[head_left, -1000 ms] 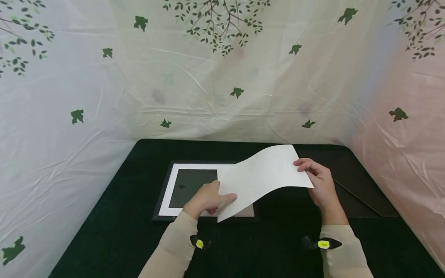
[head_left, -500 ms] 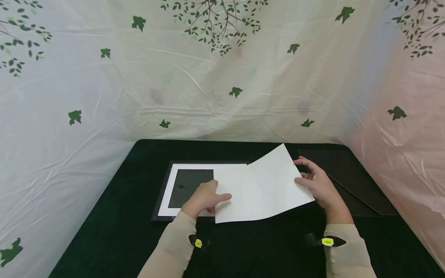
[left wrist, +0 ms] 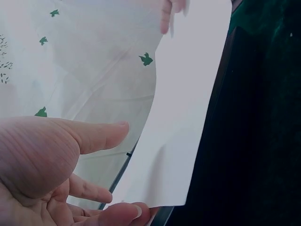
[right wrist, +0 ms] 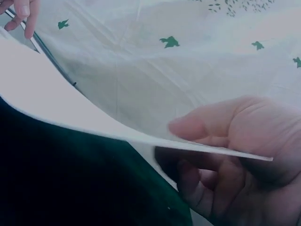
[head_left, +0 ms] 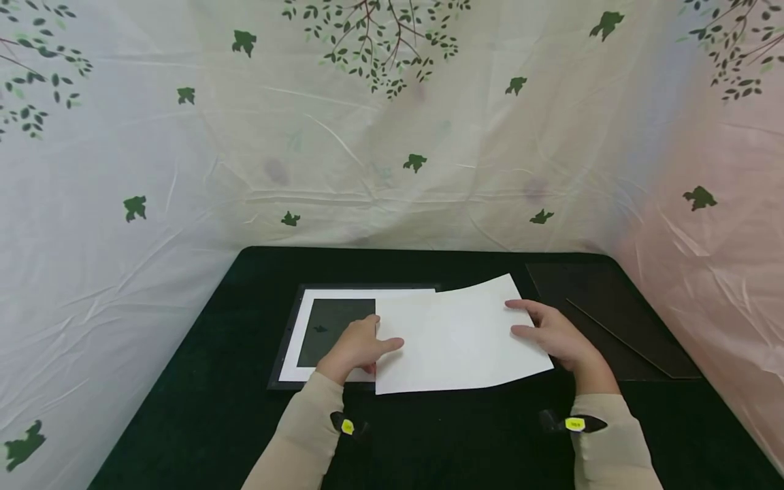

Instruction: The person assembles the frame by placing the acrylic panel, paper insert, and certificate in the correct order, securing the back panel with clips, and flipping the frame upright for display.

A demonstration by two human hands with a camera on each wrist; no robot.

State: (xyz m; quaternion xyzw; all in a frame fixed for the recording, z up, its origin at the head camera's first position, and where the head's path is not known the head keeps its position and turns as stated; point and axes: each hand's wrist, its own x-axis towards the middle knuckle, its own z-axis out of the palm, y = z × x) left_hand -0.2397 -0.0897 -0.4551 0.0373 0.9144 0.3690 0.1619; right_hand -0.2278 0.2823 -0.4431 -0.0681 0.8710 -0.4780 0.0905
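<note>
A blank white sheet of paper lies over the right part of a dark picture frame in the head view. Its right end is raised and bends upward. My left hand is at the sheet's left edge; in the left wrist view its fingertips touch that edge while the thumb stands apart from the paper. My right hand holds the right edge, with the sheet passing between the upper digit and the curled fingers below it. The frame's white mat surrounds a dark window, partly hidden.
A dark flat panel with a thin slanting edge lies at the right of the dark green table. Behind and beside the table hangs a pale cloth printed with leaves and green shapes.
My right hand has lowered the sheet's right end, so the paper has gone from strongly arched to nearly flat over the frame. My left hand has shifted slightly left with the left edge.
</note>
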